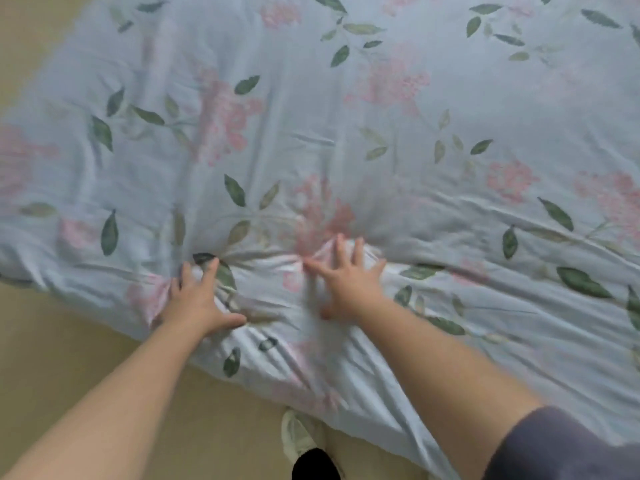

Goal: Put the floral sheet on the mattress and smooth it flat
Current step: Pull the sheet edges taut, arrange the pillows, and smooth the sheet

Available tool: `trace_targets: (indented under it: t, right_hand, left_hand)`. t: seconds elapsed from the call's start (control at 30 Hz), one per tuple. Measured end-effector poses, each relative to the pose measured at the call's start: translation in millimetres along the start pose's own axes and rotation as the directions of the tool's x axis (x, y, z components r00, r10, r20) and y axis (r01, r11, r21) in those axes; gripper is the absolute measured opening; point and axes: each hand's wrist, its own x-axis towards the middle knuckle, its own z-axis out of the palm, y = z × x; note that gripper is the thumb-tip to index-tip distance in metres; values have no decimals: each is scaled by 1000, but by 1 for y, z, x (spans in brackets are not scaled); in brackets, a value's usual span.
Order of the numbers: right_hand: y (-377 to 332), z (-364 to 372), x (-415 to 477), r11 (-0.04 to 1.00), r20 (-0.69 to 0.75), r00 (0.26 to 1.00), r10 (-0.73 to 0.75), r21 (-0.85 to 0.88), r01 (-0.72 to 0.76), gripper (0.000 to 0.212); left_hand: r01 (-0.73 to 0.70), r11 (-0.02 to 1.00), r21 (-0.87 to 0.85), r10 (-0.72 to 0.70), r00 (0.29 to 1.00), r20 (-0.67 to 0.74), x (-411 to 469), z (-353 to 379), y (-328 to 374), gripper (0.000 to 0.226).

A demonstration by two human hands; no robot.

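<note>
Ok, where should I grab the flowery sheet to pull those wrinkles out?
Pinch the floral sheet by its loose edge, which hangs over the near side, coming in from your side. The folds bunch between the left hand and right hand, both pressing flat, so pulling that edge toward you would probably flatten them.

The pale blue floral fabric sheet (415, 133) lies over the mattress, its near edge on the tan floor (69, 341). The left hand (197, 299) and the right hand (349, 282) rest on the sheet near that edge, a little apart. A white shoe (298, 434) stands on the floor before it.
</note>
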Motion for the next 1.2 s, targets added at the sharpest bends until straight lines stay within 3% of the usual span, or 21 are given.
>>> trace_targets:
  t: [0.1,0.17,0.23,0.33,0.4,0.47,0.5,0.57,0.63,0.73,0.8,0.87,0.93,1.03,1.1,1.2]
  right_hand:
    - [-22,-6,-2,974,89,972,-218,-49,223,77]
    - [-5,-23,-4,964,-31,965,-260,42,261,66]
    - [26,-38,-8,979,-229,968,-100,153,137,63]
    - [88,-59,-14,926,-326,876,356,252,-282,78]
    - [121,-66,-20,748,-171,757,631,392,-536,93]
    - [132,-64,-19,582,13,684,729,513,-631,104]
    - [127,-59,-15,555,72,689,721,535,-637,106]
    - [99,-48,0,613,103,745,660,500,-612,105]
    - [55,-46,22,766,54,852,521,411,-495,97]
    - [-13,-48,39,986,31,998,63,155,-67,70]
    - [-37,-48,35,972,107,966,-236,27,234,50]
    - [-36,-55,32,939,66,937,-342,62,338,38]
    - [-20,-68,36,940,-136,955,-263,185,285,33]
    - [12,-92,46,958,-342,937,69,286,34,45]
    - [29,-106,55,916,-256,913,319,329,-228,66]
    - [23,-117,76,724,-29,801,598,450,-523,96]
  left_hand:
    - [64,997,40,-65,997,28,-2,-25,4,99]
    - [-29,993,112,39,995,-91,-1,-51,21,62]
    - [-208,956,207,256,935,-245,0,-67,45,43]
    - [-446,850,280,511,829,-229,6,-78,96,67]
    - [-514,800,309,562,822,-90,8,-79,126,90]
    - [-512,801,309,536,844,9,16,-69,134,106]
    - [-498,809,313,513,858,38,20,-63,128,113]
    - [-455,815,358,463,884,67,23,-49,102,121]
    - [-387,847,365,394,917,59,24,-39,64,123]
    - [-225,940,257,218,974,56,19,-41,11,114]
    - [-117,975,191,105,992,69,13,-53,-8,97]
    - [-120,972,204,122,992,-1,10,-70,-12,61]
    - [-211,950,231,238,966,-98,13,-88,-4,35]
    - [-363,900,241,418,876,-241,35,-116,12,40]
    - [-422,857,296,490,845,-213,60,-133,16,61]
    - [-434,832,345,477,878,-47,100,-149,1,93]
